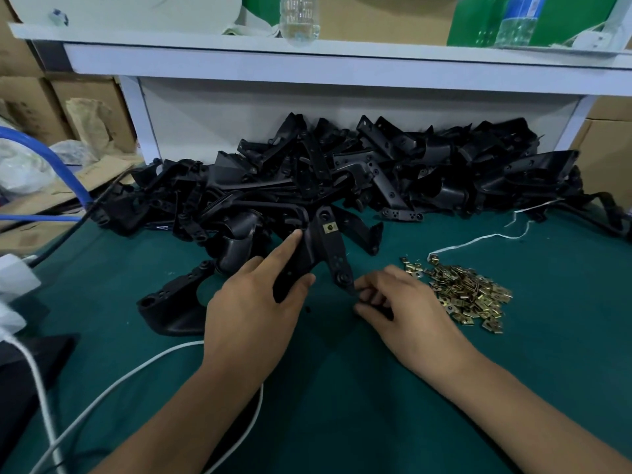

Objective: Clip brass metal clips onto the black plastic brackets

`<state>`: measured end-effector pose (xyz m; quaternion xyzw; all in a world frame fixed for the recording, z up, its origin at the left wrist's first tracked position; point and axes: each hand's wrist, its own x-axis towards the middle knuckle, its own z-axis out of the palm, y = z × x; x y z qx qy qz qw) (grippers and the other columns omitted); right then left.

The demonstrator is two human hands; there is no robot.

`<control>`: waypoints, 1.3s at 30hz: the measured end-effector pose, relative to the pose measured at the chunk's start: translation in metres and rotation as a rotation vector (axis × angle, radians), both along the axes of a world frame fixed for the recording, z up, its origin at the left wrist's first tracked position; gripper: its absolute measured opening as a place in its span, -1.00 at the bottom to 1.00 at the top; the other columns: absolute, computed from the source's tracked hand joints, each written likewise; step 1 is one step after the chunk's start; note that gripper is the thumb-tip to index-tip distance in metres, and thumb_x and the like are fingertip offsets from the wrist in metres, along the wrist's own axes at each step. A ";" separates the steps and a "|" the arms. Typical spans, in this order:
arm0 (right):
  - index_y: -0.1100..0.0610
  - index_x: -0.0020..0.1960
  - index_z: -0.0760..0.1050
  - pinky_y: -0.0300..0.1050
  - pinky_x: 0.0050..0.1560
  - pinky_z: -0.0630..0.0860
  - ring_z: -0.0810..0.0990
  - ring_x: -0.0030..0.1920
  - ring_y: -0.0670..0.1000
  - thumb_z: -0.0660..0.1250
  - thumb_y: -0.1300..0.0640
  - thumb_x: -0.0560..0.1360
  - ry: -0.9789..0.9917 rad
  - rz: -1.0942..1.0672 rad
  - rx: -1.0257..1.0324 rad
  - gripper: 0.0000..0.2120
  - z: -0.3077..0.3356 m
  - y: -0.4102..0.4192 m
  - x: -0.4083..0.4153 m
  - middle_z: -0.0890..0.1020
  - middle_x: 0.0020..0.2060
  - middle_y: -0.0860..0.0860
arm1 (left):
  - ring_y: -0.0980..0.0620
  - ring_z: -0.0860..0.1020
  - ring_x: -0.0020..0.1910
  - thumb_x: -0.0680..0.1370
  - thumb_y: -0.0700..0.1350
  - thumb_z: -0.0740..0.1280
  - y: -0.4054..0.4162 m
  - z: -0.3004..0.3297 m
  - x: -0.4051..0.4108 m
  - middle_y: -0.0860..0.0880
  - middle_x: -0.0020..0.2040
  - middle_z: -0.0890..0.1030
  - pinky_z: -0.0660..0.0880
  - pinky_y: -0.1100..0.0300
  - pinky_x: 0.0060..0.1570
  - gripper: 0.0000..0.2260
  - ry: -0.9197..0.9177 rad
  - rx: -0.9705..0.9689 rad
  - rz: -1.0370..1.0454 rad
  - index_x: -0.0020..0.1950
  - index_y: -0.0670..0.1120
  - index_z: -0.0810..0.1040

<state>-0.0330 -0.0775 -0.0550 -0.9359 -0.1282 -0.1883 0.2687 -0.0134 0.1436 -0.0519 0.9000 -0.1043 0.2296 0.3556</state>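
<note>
Green cloth covers the counter (342,388). At far left we see a blue hose (51,159) and a white cable (113,381) that crosses the cloth. One loose bracket (171,302) lies flat just left of the hands. Our left hand (253,302) holds a black bracket (321,254) tilted above the counter: the thumb presses its near edge and the index finger lies straight along its left side. One brass clip (330,228) already sits on the upper arm of this bracket. Behind it a large pile of brackets (359,172) rests against the white shelf (307,63). Our right hand (400,306) has its grip narrow, fingertips curled and pinched at the lower end of the held bracket; we cannot tell whether a clip is between them. Just right of this hand lies a heap of clips (465,292), with a white string (485,237) running off behind it.
</note>
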 end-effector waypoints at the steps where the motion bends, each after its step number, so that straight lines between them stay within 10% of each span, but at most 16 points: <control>1: 0.01 0.10 0.63 -0.43 -0.05 0.39 0.52 -0.10 -0.23 0.51 0.17 0.54 0.018 0.002 -0.004 -0.83 0.000 0.000 0.000 0.52 -0.11 -0.15 | 0.24 0.51 -0.20 0.56 0.30 0.30 0.000 0.000 0.000 0.25 -0.10 0.52 0.57 0.09 -0.27 -0.46 -0.001 -0.003 -0.002 0.49 0.51 0.18; 6: 0.00 -0.08 0.66 -0.35 -0.09 0.45 0.60 -0.10 -0.14 0.55 0.13 0.50 0.029 -0.032 0.155 -0.91 0.002 -0.001 -0.003 0.61 -0.16 -0.12 | 0.25 0.52 -0.18 0.55 0.29 0.31 0.000 -0.001 0.001 0.24 -0.09 0.53 0.58 0.07 -0.23 -0.46 0.005 -0.004 -0.001 0.49 0.52 0.20; 14: 0.38 -0.10 0.53 0.05 -0.03 0.70 0.74 -0.13 0.17 0.45 0.32 0.48 0.263 0.241 1.164 -0.87 0.007 -0.002 -0.006 0.71 -0.10 0.28 | 0.20 0.54 -0.14 0.56 0.25 0.34 0.000 0.000 0.002 0.19 -0.06 0.56 0.60 0.04 -0.21 -0.45 0.029 0.018 -0.049 0.50 0.50 0.22; 39: 0.26 0.04 0.71 -0.07 0.00 0.68 0.75 -0.04 0.15 0.47 0.34 0.41 0.285 0.302 1.305 -0.79 0.013 0.003 -0.010 0.72 -0.05 0.25 | 0.27 0.54 -0.08 0.53 0.24 0.36 0.000 -0.005 0.004 0.26 -0.07 0.57 0.46 0.30 -0.23 -0.47 0.007 0.024 -0.123 0.45 0.53 0.28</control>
